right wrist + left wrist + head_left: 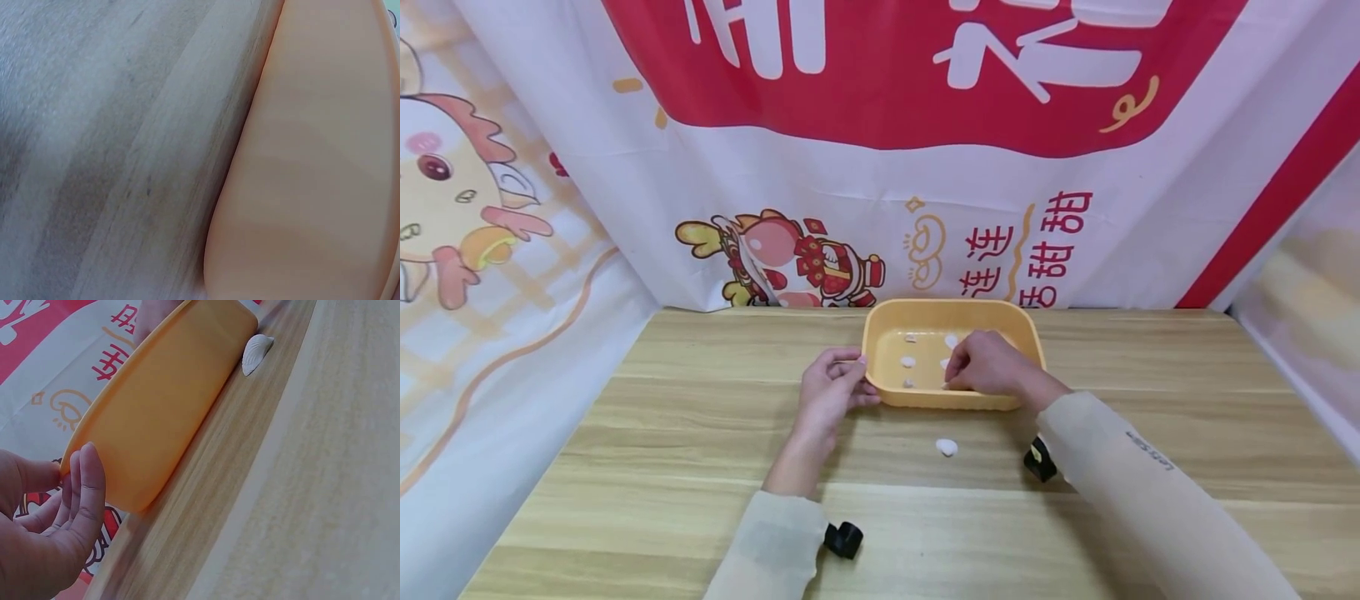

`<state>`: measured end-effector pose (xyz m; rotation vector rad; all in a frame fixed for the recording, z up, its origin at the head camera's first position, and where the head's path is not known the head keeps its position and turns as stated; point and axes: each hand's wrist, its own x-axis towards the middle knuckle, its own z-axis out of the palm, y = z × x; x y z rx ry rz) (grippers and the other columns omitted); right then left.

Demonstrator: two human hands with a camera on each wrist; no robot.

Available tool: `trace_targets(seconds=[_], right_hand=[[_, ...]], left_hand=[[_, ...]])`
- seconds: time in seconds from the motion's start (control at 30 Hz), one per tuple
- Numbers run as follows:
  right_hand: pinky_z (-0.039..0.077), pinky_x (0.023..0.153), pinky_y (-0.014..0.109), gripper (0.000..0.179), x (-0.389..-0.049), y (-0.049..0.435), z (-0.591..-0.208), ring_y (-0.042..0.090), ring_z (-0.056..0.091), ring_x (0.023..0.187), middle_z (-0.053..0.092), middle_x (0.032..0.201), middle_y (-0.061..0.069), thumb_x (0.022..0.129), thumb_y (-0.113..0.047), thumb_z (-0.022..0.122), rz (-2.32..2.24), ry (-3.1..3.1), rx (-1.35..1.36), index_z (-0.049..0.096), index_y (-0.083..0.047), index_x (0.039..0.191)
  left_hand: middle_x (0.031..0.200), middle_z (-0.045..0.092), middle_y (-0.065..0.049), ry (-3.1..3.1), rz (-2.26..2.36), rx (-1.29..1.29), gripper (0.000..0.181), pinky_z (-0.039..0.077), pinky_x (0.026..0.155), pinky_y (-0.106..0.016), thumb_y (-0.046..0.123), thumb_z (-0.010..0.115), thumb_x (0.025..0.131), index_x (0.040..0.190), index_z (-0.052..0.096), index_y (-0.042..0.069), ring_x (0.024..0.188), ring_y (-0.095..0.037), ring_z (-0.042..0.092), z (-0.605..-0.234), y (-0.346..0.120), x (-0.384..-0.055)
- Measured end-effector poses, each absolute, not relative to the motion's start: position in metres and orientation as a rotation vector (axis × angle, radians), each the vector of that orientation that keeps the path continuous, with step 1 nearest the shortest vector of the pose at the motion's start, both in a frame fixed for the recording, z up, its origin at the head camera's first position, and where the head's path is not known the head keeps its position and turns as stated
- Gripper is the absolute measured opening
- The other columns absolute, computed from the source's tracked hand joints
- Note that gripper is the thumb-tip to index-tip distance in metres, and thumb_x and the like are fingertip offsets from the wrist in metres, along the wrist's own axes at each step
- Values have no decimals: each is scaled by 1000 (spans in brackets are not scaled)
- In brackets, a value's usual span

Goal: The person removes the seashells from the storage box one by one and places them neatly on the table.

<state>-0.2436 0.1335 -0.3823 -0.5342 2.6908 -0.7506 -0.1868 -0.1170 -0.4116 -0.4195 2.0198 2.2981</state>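
An orange plastic basin (891,398) stands at the back of the wooden table, with several small white seashells (907,362) in rows on its floor. My left hand (829,392) grips the basin's left end, thumb at the rim and fingers against the outer wall, as the left wrist view also shows. Inside the basin, my right hand (988,364) reaches down near the front wall, its fingertips pinching a small white seashell that is mostly hidden. One ribbed white seashell (256,354) lies on the table in front of the basin. The right wrist view shows only basin wall and table.
Behind the basin hangs a printed red and white cloth (880,175), close to the table's back edge. Another patterned cloth (505,333) hangs on the left. The wood-grain table (925,542) extends in front and to both sides.
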Motion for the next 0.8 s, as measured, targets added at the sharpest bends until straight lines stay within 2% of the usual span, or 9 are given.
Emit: trace_targets(seconds=[0.53,0.8], right_hand=[[54,77,28,10,-247,138,-380,15,63,84,74,86,-1,95,-21,85,-820,2638,-530,80,-16,88],[55,76,27,10,-242,147,-377,14,63,83,76,85,0,93,-21,86,-938,2624,-534,81,-13,90]], left_hand=[[106,71,-18,2033,2292,-408,28,70,72,-31,10,65,108,133,61,0,74,-17,71,-409,-115,-187],[113,71,-22,2041,2276,-435,28,71,75,-33,11,66,108,134,62,3,77,-19,72,-410,-115,-186]])
